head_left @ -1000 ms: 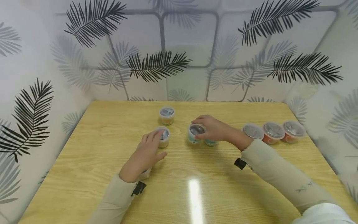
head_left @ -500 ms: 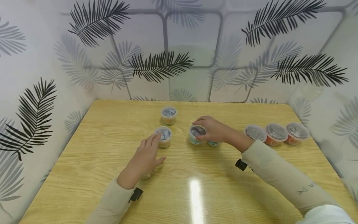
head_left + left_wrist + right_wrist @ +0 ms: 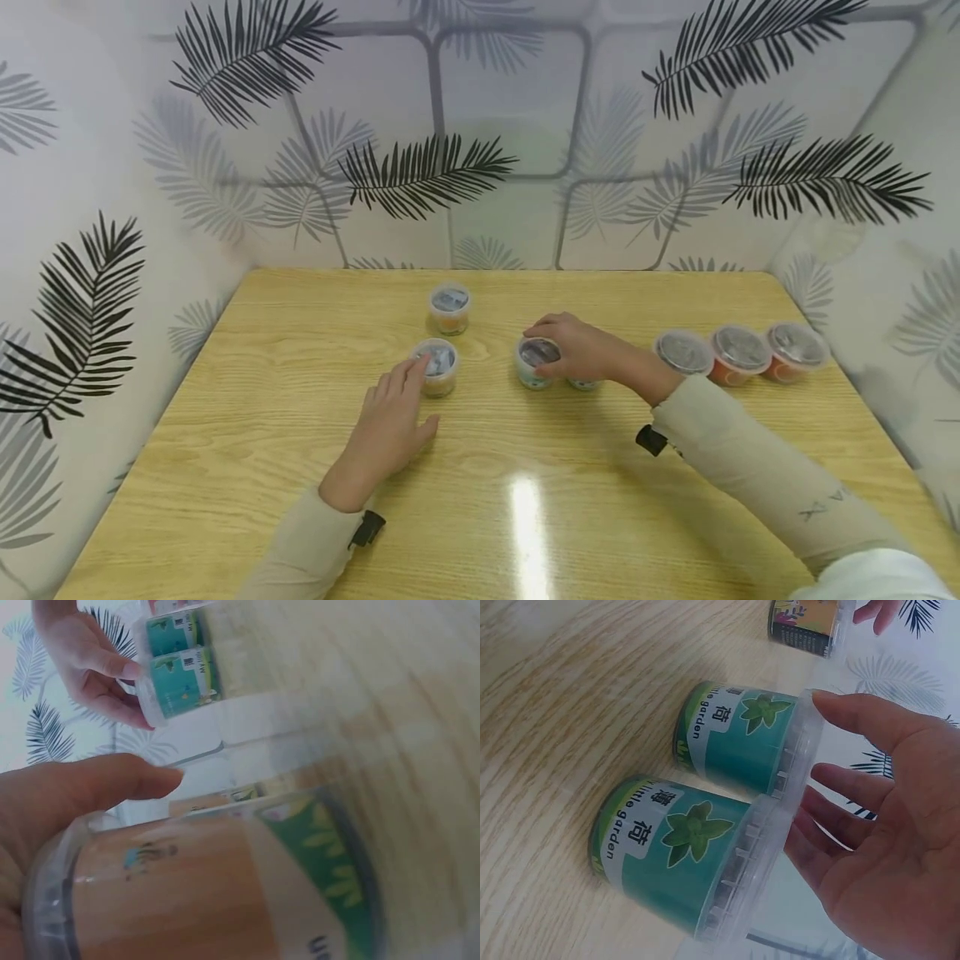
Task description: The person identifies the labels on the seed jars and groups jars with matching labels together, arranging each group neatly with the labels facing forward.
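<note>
Right hand (image 3: 581, 346) of mine pinches the lid rim of a teal tub (image 3: 533, 377) between thumb and fingers; the tub stands on the table (image 3: 480, 450). A second teal tub (image 3: 671, 851) stands close beside it, partly behind that hand from above. My left hand (image 3: 386, 421) lies outstretched, thumb spread wide, fingertips at the lid of a clear-lidded tub (image 3: 439, 367). Another tub (image 3: 450, 310) stands behind that one, and three red tubs (image 3: 738, 350) line up farther right.

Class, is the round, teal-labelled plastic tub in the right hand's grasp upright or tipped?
Upright: in the head view, the tub has its clear lid on top.
</note>
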Demonstrator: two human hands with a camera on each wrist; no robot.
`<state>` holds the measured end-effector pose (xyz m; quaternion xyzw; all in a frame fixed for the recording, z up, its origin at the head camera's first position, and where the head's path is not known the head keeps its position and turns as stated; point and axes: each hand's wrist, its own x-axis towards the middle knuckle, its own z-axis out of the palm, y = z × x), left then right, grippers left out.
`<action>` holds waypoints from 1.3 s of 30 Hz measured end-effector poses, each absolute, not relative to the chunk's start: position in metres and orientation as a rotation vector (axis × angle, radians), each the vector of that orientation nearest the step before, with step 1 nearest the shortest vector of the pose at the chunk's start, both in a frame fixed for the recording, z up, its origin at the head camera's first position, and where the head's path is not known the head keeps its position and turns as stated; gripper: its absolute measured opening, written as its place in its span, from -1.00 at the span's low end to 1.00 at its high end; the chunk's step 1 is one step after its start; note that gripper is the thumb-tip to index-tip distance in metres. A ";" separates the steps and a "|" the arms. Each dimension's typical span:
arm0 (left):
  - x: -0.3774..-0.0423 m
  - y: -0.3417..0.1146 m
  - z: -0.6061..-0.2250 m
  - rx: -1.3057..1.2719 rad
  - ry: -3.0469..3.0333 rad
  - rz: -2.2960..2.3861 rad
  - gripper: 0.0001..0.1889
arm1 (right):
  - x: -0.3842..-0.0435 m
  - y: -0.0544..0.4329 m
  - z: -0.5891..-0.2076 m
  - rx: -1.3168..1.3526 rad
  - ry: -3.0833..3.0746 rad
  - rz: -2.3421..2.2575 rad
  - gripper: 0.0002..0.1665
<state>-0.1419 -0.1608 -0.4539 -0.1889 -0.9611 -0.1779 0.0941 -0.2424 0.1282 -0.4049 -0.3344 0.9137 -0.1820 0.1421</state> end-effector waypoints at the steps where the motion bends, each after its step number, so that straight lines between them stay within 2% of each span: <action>1: -0.142 -0.160 -0.455 -0.556 -2.840 -0.526 -0.12 | -0.242 0.129 -0.404 -0.956 2.629 -0.526 -0.30; 14: -0.143 -0.157 -0.456 -0.523 -2.847 -0.488 -0.09 | -0.241 0.114 -0.390 -0.906 2.638 -0.316 -0.29; 29: -0.146 -0.156 -0.458 -0.520 -2.830 -0.509 -0.06 | -0.230 0.107 -0.390 -0.701 2.655 -0.253 -0.26; 34: -0.147 -0.155 -0.457 -0.504 -2.818 -0.544 -0.06 | -0.221 0.096 -0.392 -0.892 2.739 -0.274 -0.19; 39: -0.149 -0.155 -0.455 -0.506 -2.817 -0.542 -0.05 | -0.219 0.065 -0.391 -1.050 2.733 -0.359 -0.17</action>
